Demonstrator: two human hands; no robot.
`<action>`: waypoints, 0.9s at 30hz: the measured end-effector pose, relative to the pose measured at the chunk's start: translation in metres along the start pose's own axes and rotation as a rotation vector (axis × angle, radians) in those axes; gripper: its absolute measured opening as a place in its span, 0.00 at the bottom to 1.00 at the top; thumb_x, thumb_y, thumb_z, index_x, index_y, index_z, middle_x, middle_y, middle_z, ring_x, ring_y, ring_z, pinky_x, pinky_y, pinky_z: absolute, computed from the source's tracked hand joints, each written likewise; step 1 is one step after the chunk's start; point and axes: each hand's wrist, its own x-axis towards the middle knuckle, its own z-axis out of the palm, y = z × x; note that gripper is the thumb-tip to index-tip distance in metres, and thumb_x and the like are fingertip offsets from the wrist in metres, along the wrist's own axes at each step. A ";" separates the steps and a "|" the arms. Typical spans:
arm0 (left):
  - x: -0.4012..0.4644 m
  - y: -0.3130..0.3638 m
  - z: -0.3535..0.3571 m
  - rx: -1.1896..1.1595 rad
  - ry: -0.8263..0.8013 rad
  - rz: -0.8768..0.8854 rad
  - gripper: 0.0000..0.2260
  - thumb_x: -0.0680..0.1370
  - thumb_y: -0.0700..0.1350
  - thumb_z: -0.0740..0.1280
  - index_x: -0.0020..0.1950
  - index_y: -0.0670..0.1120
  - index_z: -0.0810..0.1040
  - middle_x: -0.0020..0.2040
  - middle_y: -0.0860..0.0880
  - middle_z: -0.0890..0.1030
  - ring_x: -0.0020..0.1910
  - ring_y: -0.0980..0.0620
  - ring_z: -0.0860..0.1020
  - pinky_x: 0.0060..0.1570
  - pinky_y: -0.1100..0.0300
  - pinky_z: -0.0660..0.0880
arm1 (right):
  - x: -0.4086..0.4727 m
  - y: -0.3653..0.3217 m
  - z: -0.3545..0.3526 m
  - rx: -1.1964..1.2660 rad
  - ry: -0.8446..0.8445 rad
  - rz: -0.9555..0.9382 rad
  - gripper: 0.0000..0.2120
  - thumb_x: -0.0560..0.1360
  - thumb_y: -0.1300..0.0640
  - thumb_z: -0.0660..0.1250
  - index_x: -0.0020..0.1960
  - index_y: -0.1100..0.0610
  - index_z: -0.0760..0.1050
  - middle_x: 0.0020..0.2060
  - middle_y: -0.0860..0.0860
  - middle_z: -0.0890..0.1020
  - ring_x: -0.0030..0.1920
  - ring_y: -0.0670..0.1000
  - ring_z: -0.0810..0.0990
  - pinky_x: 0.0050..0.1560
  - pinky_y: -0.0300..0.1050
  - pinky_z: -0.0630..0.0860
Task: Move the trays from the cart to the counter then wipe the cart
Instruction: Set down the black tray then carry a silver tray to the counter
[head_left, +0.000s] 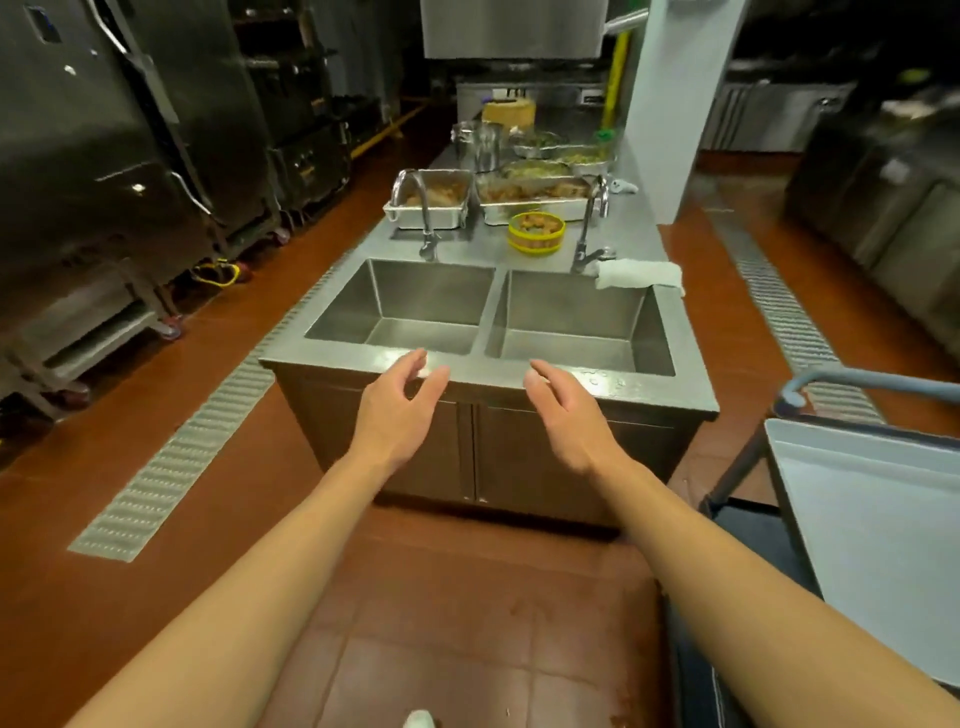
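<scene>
Two empty hands, left hand (400, 410), right hand (569, 415), fingers relaxed, trays (530, 200) beyond, cart (872, 499) rightward

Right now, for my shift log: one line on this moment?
hands: left, right open, empty | trays: on counter | cart: bare

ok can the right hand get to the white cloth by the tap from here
Probably yes: the right hand is empty, and only the open right sink basin lies between it and the cloth.

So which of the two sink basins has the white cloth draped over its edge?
The right basin: the white cloth hangs over its back right corner, beside the right faucet. The left basin has bare rims.
</scene>
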 end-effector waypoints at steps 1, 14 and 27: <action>0.019 0.005 0.011 -0.023 -0.043 0.033 0.26 0.83 0.62 0.63 0.78 0.53 0.70 0.74 0.53 0.75 0.72 0.53 0.73 0.69 0.54 0.72 | 0.009 0.004 -0.008 -0.005 0.051 0.024 0.30 0.82 0.33 0.54 0.80 0.46 0.63 0.79 0.46 0.66 0.76 0.46 0.66 0.70 0.44 0.63; 0.103 0.153 0.207 -0.159 -0.706 0.512 0.27 0.83 0.62 0.63 0.79 0.51 0.70 0.76 0.51 0.74 0.73 0.52 0.73 0.72 0.50 0.71 | -0.039 0.055 -0.138 0.049 0.850 0.378 0.26 0.84 0.40 0.58 0.79 0.50 0.67 0.76 0.49 0.71 0.74 0.50 0.70 0.72 0.48 0.67; 0.010 0.272 0.356 -0.223 -1.158 0.692 0.39 0.74 0.73 0.61 0.79 0.51 0.71 0.75 0.52 0.75 0.72 0.51 0.74 0.72 0.46 0.72 | -0.178 0.121 -0.251 0.036 1.271 0.556 0.32 0.81 0.35 0.60 0.78 0.54 0.68 0.74 0.50 0.74 0.73 0.49 0.72 0.70 0.44 0.68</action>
